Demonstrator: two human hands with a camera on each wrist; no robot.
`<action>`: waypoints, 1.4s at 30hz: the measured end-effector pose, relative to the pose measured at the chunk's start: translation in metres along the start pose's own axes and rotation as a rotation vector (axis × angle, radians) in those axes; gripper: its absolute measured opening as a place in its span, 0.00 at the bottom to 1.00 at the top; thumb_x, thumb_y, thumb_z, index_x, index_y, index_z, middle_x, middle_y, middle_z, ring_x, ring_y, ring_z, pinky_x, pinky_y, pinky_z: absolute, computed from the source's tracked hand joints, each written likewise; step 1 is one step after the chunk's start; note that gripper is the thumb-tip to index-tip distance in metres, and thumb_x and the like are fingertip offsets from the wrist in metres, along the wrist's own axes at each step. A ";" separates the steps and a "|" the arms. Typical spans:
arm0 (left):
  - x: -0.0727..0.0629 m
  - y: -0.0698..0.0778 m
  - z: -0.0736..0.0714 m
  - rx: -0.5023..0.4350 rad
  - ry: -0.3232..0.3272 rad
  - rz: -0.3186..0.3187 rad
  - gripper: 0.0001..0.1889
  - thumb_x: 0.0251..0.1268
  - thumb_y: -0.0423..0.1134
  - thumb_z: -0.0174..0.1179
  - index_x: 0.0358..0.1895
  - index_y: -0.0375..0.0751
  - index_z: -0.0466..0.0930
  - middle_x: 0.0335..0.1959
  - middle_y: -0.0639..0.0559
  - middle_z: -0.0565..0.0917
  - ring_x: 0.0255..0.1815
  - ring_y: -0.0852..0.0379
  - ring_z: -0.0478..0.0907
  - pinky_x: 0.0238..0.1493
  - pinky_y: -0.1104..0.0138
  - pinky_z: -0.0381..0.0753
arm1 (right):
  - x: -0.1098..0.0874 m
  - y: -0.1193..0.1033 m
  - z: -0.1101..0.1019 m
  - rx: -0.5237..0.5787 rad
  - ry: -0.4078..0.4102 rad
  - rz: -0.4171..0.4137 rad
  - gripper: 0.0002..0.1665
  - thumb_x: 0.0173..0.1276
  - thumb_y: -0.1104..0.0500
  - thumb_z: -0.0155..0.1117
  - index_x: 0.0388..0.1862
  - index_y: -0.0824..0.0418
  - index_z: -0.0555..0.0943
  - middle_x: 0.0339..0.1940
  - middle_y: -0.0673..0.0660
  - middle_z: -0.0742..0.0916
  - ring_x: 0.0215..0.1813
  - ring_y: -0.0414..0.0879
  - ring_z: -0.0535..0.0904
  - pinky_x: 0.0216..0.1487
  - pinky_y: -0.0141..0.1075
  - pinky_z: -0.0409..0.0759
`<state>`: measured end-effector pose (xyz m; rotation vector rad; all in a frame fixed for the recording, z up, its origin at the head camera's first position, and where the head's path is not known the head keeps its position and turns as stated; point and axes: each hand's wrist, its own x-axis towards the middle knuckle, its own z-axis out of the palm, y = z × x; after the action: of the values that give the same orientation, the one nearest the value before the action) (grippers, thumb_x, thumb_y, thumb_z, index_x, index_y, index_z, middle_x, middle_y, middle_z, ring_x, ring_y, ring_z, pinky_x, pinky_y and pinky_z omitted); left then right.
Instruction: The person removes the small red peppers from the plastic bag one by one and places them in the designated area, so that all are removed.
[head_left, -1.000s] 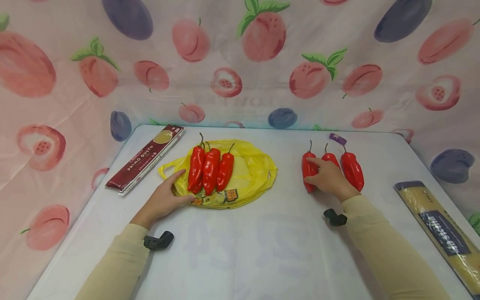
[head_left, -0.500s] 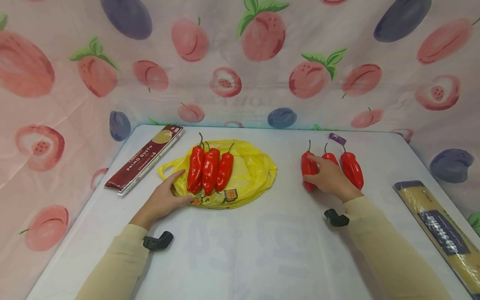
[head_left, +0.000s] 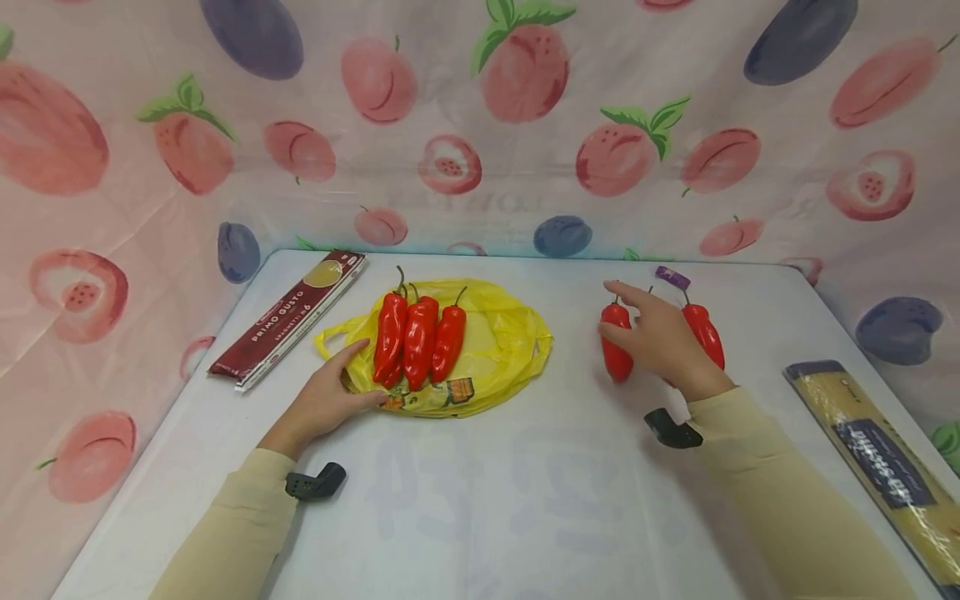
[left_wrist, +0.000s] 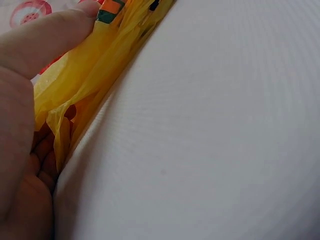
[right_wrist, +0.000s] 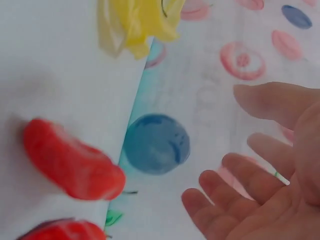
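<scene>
Three glossy red peppers (head_left: pixel 420 343) lie side by side on a flattened yellow plastic bag (head_left: pixel 510 333), left of centre in the head view. My left hand (head_left: pixel 330 396) holds the bag's left edge, thumb (left_wrist: pixel 55 37) over the plastic and fingers partly hidden behind it. On the right, my right hand (head_left: pixel 660 342) hovers with spread fingers above another red pepper (head_left: pixel 618 358), holding nothing. In the right wrist view this pepper (right_wrist: pixel 75 162) lies apart from the hand (right_wrist: pixel 250 195). A third red pepper (head_left: pixel 703 329) is farther right; the one between is mostly hidden by the hand.
A maroon spaghetti packet (head_left: pixel 288 321) lies at the back left. Along the right edge rests a long pasta packet (head_left: pixel 873 458) with a dark label. A small purple item (head_left: pixel 672 277) sits behind the right peppers, before a fruit-print cloth wall (head_left: pixel 510 175).
My right hand has let go of the leftmost pepper of the right group and lifted, fingers spreading. The left hand and the bag stay where they were.
</scene>
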<state>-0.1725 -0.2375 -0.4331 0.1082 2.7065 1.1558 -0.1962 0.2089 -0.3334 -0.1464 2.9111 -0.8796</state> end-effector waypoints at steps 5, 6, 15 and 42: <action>0.000 -0.001 0.000 0.003 0.003 -0.002 0.55 0.53 0.63 0.72 0.80 0.46 0.53 0.77 0.38 0.60 0.75 0.36 0.56 0.70 0.37 0.57 | 0.000 -0.019 0.007 0.008 0.011 -0.045 0.43 0.70 0.48 0.66 0.80 0.50 0.62 0.72 0.65 0.72 0.69 0.65 0.68 0.52 0.57 0.82; 0.000 -0.001 0.000 0.002 0.002 -0.004 0.55 0.53 0.63 0.72 0.80 0.46 0.53 0.77 0.38 0.60 0.75 0.36 0.56 0.70 0.37 0.57 | 0.000 -0.023 0.010 0.012 0.007 -0.058 0.43 0.70 0.48 0.67 0.80 0.50 0.62 0.72 0.65 0.73 0.69 0.65 0.69 0.52 0.57 0.82; 0.000 0.000 -0.001 -0.003 0.001 -0.002 0.55 0.52 0.63 0.72 0.80 0.45 0.53 0.77 0.38 0.59 0.76 0.35 0.55 0.70 0.37 0.56 | 0.013 -0.057 0.047 0.127 -0.050 -0.159 0.40 0.69 0.49 0.68 0.78 0.50 0.66 0.70 0.63 0.76 0.67 0.63 0.74 0.52 0.52 0.83; 0.001 -0.002 -0.001 -0.016 -0.003 -0.002 0.56 0.51 0.64 0.72 0.80 0.48 0.53 0.77 0.39 0.59 0.76 0.36 0.55 0.71 0.37 0.56 | 0.049 -0.110 0.141 0.134 -0.225 -0.246 0.40 0.67 0.54 0.72 0.75 0.55 0.69 0.75 0.54 0.71 0.76 0.52 0.62 0.74 0.47 0.62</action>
<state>-0.1740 -0.2397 -0.4341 0.1047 2.6938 1.1748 -0.2204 0.0346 -0.3920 -0.5642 2.6527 -1.0160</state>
